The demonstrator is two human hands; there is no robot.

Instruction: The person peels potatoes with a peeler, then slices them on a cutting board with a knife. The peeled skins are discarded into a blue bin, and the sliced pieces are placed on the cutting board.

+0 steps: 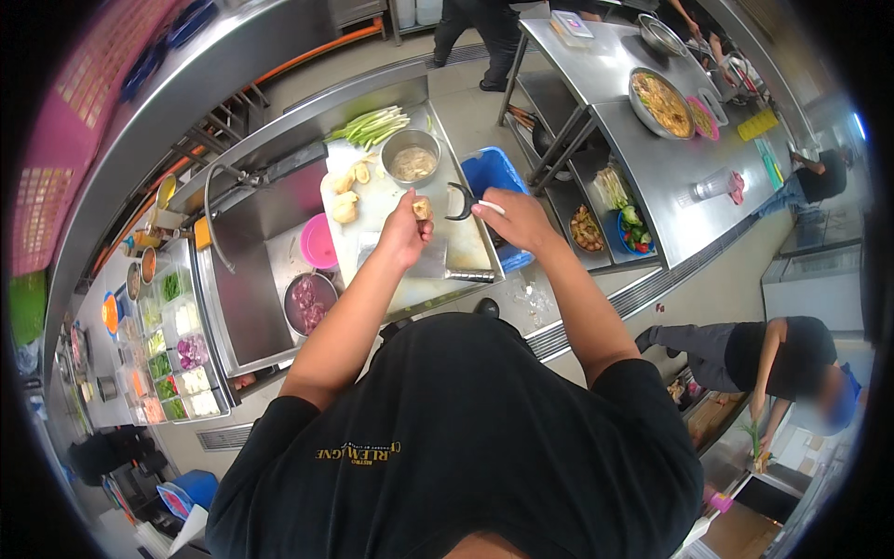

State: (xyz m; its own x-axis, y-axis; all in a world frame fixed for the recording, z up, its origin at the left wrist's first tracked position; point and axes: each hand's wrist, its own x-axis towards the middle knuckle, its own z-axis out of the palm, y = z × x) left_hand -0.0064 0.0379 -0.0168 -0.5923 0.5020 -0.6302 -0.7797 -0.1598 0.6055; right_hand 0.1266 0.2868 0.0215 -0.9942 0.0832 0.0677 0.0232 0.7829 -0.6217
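My left hand [408, 229] grips a piece of ginger root [422, 208] over a white cutting board [356, 230]. In my right hand [513, 218] is a Y-shaped peeler [459, 200] with a black head and a pale handle, held just right of the ginger, apart from it. More ginger pieces [345, 207] lie at the board's left side. Behind my hands stands a steel pot [411, 158] holding pale pieces in liquid, with a bunch of green stalks [370, 127] beyond it. A cleaver [431, 258] lies flat on the board, partly hidden under my left forearm.
A blue bin [494, 171] stands right of the board. Left is a sink [244, 293] with a pink bowl [319, 241] and a pot of raw meat [309, 302]. Ingredient tubs [187, 318] are farther left. A steel table [670, 168] stands right; a person [782, 356] works at lower right.
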